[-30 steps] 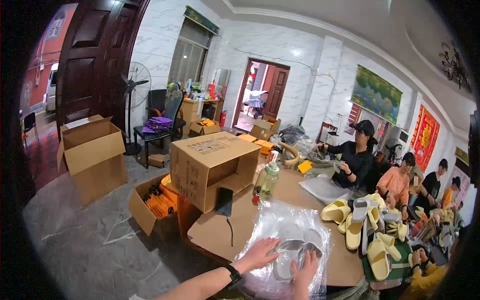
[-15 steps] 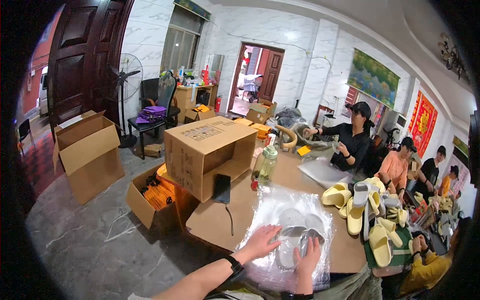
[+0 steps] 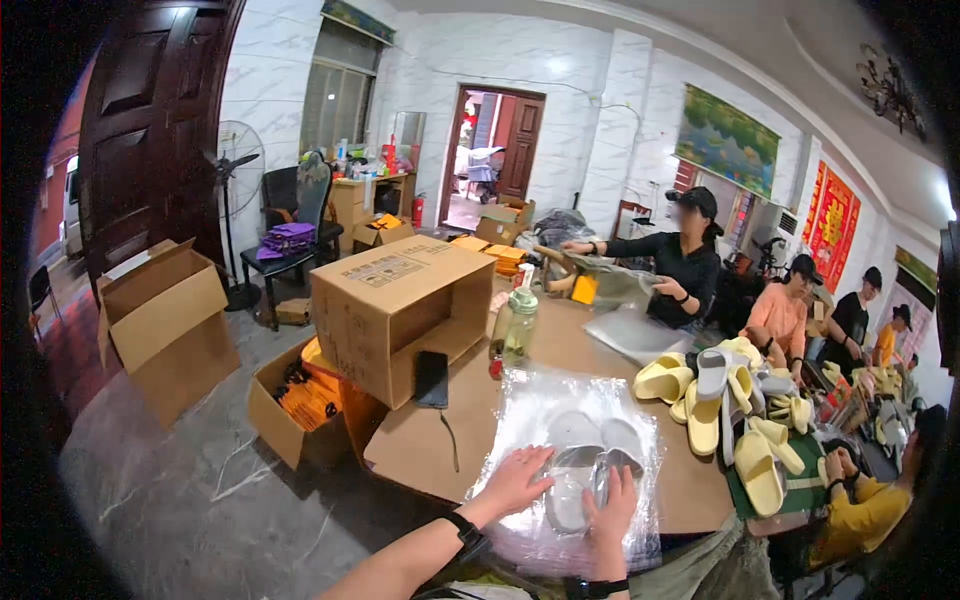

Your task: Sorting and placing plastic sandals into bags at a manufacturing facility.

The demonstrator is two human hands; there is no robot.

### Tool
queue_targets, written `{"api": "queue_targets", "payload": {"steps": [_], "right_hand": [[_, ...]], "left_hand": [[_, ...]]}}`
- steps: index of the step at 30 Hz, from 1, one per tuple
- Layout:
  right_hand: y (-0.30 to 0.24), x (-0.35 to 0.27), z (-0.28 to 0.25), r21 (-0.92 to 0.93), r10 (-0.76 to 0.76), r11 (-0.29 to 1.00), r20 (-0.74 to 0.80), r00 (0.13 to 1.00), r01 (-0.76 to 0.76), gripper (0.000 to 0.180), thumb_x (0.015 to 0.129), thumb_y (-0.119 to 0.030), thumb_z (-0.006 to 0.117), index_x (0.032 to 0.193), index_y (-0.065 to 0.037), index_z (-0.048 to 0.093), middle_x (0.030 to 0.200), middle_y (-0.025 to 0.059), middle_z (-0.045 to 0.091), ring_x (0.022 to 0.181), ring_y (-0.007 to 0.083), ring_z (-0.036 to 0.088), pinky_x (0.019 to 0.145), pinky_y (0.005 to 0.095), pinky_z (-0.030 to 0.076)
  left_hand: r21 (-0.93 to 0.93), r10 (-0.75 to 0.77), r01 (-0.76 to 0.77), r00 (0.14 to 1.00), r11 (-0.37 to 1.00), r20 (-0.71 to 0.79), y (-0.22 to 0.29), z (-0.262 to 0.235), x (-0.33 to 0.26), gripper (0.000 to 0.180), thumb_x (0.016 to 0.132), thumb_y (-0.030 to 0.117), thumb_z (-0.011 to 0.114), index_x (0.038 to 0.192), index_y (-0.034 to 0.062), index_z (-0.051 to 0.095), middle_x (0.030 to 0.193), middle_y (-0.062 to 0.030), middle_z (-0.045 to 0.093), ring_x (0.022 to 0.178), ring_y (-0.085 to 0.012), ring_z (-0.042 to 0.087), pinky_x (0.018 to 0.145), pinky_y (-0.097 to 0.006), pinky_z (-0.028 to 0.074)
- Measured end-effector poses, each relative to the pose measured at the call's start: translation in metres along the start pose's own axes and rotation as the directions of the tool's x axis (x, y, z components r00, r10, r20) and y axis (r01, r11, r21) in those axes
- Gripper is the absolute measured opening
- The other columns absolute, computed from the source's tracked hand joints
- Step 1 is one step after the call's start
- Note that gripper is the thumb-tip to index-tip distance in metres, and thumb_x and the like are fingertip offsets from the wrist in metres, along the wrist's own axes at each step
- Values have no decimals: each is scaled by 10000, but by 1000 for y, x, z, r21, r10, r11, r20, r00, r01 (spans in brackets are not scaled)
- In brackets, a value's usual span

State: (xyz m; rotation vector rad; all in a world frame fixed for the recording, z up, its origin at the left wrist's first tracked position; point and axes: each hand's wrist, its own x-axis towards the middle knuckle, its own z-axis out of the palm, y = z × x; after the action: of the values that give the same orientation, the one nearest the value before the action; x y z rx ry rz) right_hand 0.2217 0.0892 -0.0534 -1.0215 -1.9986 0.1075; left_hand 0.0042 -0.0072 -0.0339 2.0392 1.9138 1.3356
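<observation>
Stretched farther to the left than half a second ago, the arm of a worker in black [image 3: 685, 270] now draws out a translucent bag [image 3: 625, 283] across the table, while both hands nearest the camera hold their places. Left hand [image 3: 513, 483] lies palm down, fingers spread, its tips at the edge of a pair of grey slippers [image 3: 569, 510], gripping nothing. Right hand [image 3: 611, 508], also open, rests its extended fingers on the other slipper, with no grip closed around it. Smooth and broad-strapped, the pair sits at the table's near edge amid glossy, wrinkled clear plastic [image 3: 533, 395]; whether inside it or on top cannot be told. Brown board covers the table [image 3: 692, 503], which bears a black phone [image 3: 431, 380] with a cord, a green-lidded bottle [image 3: 520, 330] and, to the right, heaped yellow and grey slippers [image 3: 705, 420]. Beyond the phone, a carton [image 3: 350, 350] lies on its side, dark print and symbols on its cardboard. Orange packets [image 3: 308, 405] fill a box below, over a veined grey floor [image 3: 200, 490]. Farther off stand a fan [image 3: 237, 165], marble-patterned walls [image 3: 540, 50] and a red banner [image 3: 830, 215] with gold lettering.
</observation>
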Motion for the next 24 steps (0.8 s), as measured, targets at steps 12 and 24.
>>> {"api": "queue_targets", "payload": {"steps": [12, 24], "right_hand": [[-7, 0, -10, -25, 52, 998, 58, 997, -51, 713, 801, -459, 716, 1396, -123, 514, 1488, 189, 397, 1282, 418, 437, 1084, 537, 328], [-16, -2, -14, -97, 46, 994, 31, 998, -43, 714, 832, -472, 703, 1424, -135, 489, 1478, 171, 410, 1302, 399, 433, 1079, 507, 344]], "left_hand": [[-23, -33, 33, 999, 999, -7, 7, 0, 2, 599, 901, 351, 657, 1398, 59, 494, 1358, -181, 567, 1310, -396, 460, 1104, -455, 355], [-38, -68, 68, 998, 997, 19, -2, 5, 4, 649, 829, 303, 699, 1383, 30, 500, 1291, -274, 570, 1247, -447, 491, 1067, -506, 371]]}}
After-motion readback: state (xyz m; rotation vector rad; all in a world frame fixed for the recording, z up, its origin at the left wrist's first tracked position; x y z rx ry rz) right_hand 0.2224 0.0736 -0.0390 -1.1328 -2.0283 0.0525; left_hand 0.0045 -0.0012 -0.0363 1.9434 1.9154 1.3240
